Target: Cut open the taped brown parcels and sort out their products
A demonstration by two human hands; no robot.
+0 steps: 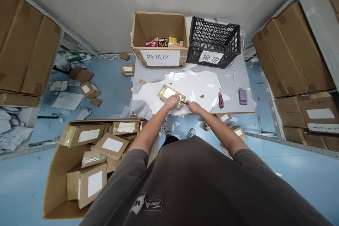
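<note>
A small taped cardboard box [165, 91] with a white label lies tilted on the white table near its front edge. My left hand [172, 101] is on top of the box, pressing on it toward its right part; its fingers are partly seen. In my right hand [194, 107] is a dark cutter with a yellowish part, closed in the fingers. The cutter's tip points left and meets the right end of the box. To the right, a red and black tool [220, 100] lies on the table.
At the table's back stand an open carton [159, 58] holding small colourful boxes and a black crate [213, 57]. A purple item [242, 97] lies at the right edge. Paper scraps litter the tabletop. A large carton [57, 173] of parcels is at lower left; shelves flank both sides.
</note>
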